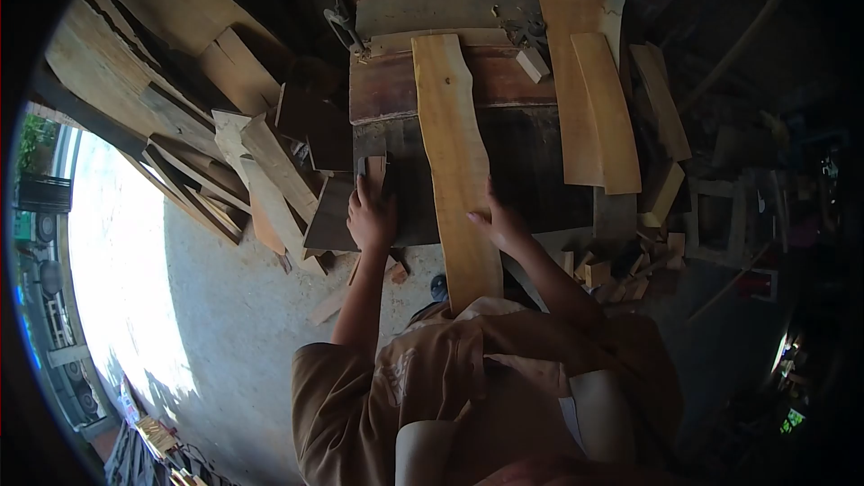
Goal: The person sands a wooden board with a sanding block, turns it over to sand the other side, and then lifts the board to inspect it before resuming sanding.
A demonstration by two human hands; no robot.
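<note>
- I have the left hand (373,219) gripping a small wooden block (376,169).
- My right hand (504,227) spreads its fingers at the wavy-edged plank (454,157).
- The plank spans the worktop (540,157), overhanging toward the torso.
- I judge this steadying; shifting it calls for firmer hold.

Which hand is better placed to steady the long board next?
Probably the right hand: its thumb reaches over the long board. The left hand is at the small block, apart from the board.
</note>
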